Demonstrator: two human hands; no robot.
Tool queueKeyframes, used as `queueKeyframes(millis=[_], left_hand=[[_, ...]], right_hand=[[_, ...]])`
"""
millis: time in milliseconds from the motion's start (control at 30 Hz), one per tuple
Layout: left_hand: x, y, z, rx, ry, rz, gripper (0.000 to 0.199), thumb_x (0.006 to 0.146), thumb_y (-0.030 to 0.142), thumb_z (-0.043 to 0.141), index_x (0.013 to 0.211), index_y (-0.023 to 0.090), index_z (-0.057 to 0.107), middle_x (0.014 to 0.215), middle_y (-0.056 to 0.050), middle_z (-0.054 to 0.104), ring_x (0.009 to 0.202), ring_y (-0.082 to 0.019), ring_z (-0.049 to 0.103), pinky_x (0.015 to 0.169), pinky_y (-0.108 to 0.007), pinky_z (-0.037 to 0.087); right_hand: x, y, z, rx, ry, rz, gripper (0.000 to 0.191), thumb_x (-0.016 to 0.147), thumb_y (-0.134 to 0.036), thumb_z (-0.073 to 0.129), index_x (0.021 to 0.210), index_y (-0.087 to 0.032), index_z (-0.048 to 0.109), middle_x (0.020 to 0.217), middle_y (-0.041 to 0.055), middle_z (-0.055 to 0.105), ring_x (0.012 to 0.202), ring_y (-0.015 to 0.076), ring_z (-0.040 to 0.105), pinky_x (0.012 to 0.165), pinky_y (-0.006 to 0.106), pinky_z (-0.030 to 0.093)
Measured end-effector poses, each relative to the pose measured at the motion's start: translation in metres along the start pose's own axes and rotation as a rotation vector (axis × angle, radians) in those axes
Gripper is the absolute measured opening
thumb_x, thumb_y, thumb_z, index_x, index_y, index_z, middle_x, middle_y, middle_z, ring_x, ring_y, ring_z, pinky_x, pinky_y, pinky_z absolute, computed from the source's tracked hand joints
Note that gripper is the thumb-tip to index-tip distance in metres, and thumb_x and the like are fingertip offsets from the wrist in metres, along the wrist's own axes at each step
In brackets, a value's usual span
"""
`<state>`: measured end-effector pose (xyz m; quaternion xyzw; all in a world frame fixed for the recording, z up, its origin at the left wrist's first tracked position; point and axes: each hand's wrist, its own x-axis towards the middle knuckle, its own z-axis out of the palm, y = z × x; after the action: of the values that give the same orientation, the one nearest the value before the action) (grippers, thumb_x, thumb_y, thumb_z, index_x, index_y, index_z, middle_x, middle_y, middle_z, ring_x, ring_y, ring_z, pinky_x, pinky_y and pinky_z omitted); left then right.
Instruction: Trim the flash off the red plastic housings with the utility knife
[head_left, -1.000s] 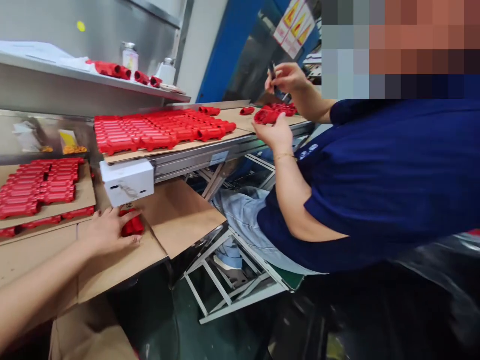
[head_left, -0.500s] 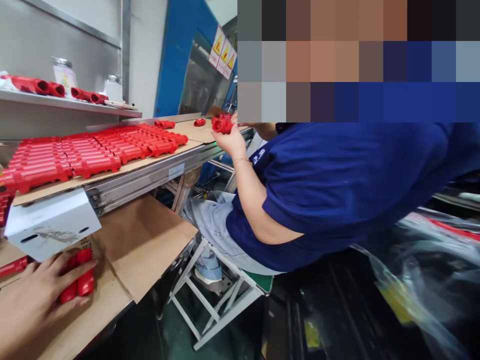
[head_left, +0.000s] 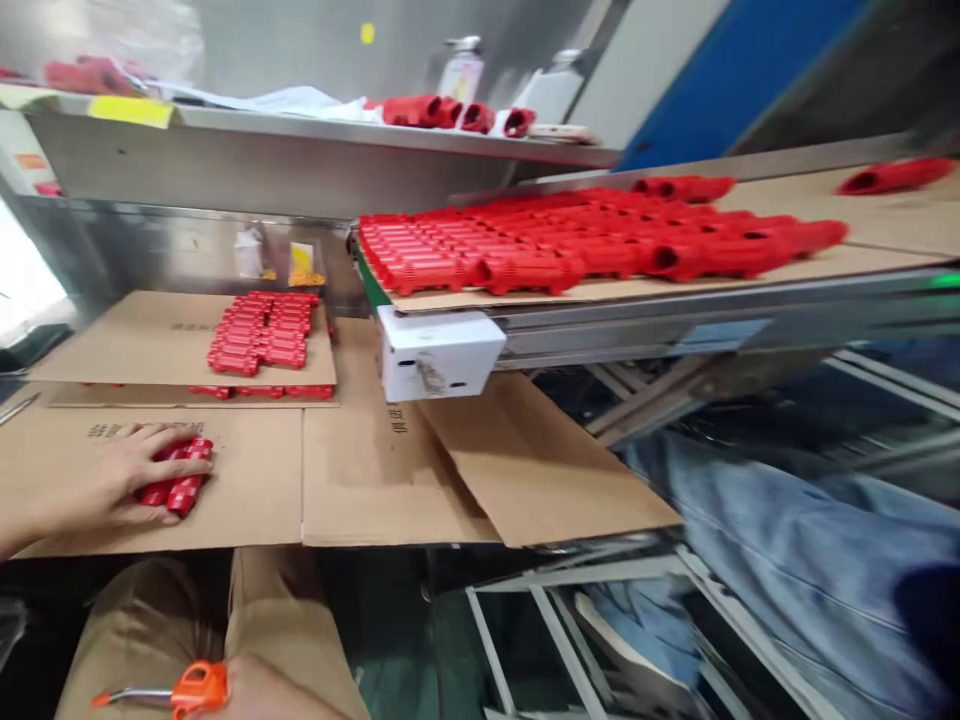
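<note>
At the lower left of the frame, the left hand (head_left: pixel 120 475) is lying palm down on a sheet of cardboard (head_left: pixel 247 480), its fingers curled over a small cluster of red plastic parts (head_left: pixel 176 485) and pressing them against the surface. At the bottom edge, the right hand (head_left: pixel 277 695) is closing around a tool with an orange handle (head_left: pixel 196 688) and a thin metal tip pointing left; most of this hand is cut off by the frame, so the grip is only partly showing. A brown paper bag (head_left: pixel 150 630) is sitting just beneath it.

Behind the left hand, a second cardboard sheet (head_left: pixel 135 340) is carrying neat rows of the same red parts (head_left: pixel 259 335). To the right of centre, a conveyor (head_left: pixel 675 315) is holding a larger batch of red parts (head_left: pixel 570 240) on cardboard, with a small white box (head_left: pixel 439 352) at its near end. A metal shelf (head_left: pixel 300 135) along the top is bearing more red pieces (head_left: pixel 450 112) and what may be two bottles, blurred. At the lower right, another person's leg in blue jeans (head_left: pixel 795 550) is showing.
</note>
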<state>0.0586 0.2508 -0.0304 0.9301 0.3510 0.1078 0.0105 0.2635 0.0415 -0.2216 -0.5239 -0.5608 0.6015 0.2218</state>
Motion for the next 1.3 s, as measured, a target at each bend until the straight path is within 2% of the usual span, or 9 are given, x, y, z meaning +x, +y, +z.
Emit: queueKeyframes(millis=[133,200,300,400,467,633,767,867,1300], left_hand=[[-0.007,-0.011,0.004,0.006,-0.073,0.057,0.061,0.087,0.074,0.068,0.142,0.050,0.075,0.165,-0.009,0.062,0.147,-0.045,0.056,0.118,-0.059,0.039],[-0.007,-0.011,-0.002,0.042,-0.046,0.068,0.080,0.081,0.083,0.068,0.152,0.045,0.068,0.174,-0.014,0.049,0.156,-0.051,0.043,0.121,-0.069,0.030],[-0.002,-0.001,-0.021,0.107,0.000,-0.299,0.102,0.091,0.086,0.046,0.170,0.023,0.047,0.175,-0.030,0.040,0.157,-0.059,0.038,0.114,-0.077,0.034],[0.009,0.014,-0.036,0.093,-0.165,-0.754,0.123,0.091,0.090,0.030,0.174,-0.001,0.022,0.149,-0.046,0.058,0.132,-0.061,0.063,0.101,-0.069,0.049],[0.020,0.023,-0.038,0.049,-0.288,-0.850,0.137,0.080,0.097,0.039,0.170,-0.006,0.026,0.137,-0.045,0.065,0.121,-0.059,0.070,0.098,-0.062,0.052],[0.050,0.044,-0.034,0.015,-0.430,-0.933,0.117,0.062,0.087,0.067,0.143,0.002,0.064,0.117,-0.036,0.077,0.111,-0.056,0.073,0.088,-0.056,0.056],[0.065,0.059,-0.037,0.021,-0.483,-1.029,0.113,0.062,0.076,0.072,0.149,0.005,0.059,0.123,-0.037,0.074,0.093,-0.051,0.075,0.070,-0.052,0.057],[0.071,0.066,-0.037,0.038,-0.489,-1.075,0.119,0.061,0.072,0.075,0.157,0.006,0.052,0.142,-0.041,0.063,0.108,-0.056,0.070,0.072,-0.053,0.057],[0.036,0.073,-0.025,-0.178,-0.167,-1.000,0.100,0.040,0.046,0.084,0.136,0.022,0.074,0.140,-0.024,0.058,0.118,-0.057,0.064,0.097,-0.063,0.053]], right_hand=[[0.029,-0.001,-0.002,-0.020,-0.123,0.074,0.024,0.100,-0.038,0.081,0.108,-0.017,0.074,0.098,0.0009,0.074,0.086,0.0191,0.073,0.075,0.031,0.065],[0.036,0.001,-0.002,-0.024,-0.162,0.108,0.020,0.091,-0.031,0.086,0.083,-0.018,0.073,0.077,-0.0061,0.069,0.066,0.0114,0.063,0.061,0.021,0.051],[0.040,0.006,-0.001,-0.032,-0.165,0.136,0.026,0.079,-0.019,0.085,0.063,-0.021,0.065,0.059,-0.0101,0.054,0.057,0.0082,0.047,0.052,0.020,0.034],[0.041,0.011,0.001,-0.043,-0.185,0.135,0.020,0.079,-0.020,0.080,0.064,-0.023,0.066,0.058,-0.0091,0.053,0.057,0.0093,0.046,0.053,0.021,0.033],[0.042,0.014,0.002,-0.045,-0.214,0.122,0.015,0.080,-0.022,0.078,0.068,-0.023,0.069,0.061,-0.0085,0.055,0.059,0.0100,0.047,0.054,0.021,0.034],[0.038,0.022,0.001,-0.037,-0.241,0.055,0.018,0.085,-0.022,0.075,0.070,-0.022,0.065,0.065,-0.0086,0.052,0.063,0.0093,0.044,0.057,0.021,0.033],[0.031,0.026,-0.003,-0.002,-0.239,0.032,0.019,0.085,-0.021,0.076,0.070,-0.021,0.065,0.063,-0.0090,0.050,0.061,0.0089,0.043,0.058,0.021,0.032],[0.028,0.028,-0.005,0.032,-0.245,0.026,0.015,0.087,-0.021,0.076,0.073,-0.021,0.068,0.063,-0.0091,0.051,0.060,0.0087,0.043,0.057,0.021,0.033],[0.021,0.018,-0.006,0.137,-0.291,0.087,0.005,0.089,-0.023,0.073,0.086,-0.019,0.074,0.060,-0.0090,0.057,0.056,0.0103,0.060,0.058,0.021,0.041]])
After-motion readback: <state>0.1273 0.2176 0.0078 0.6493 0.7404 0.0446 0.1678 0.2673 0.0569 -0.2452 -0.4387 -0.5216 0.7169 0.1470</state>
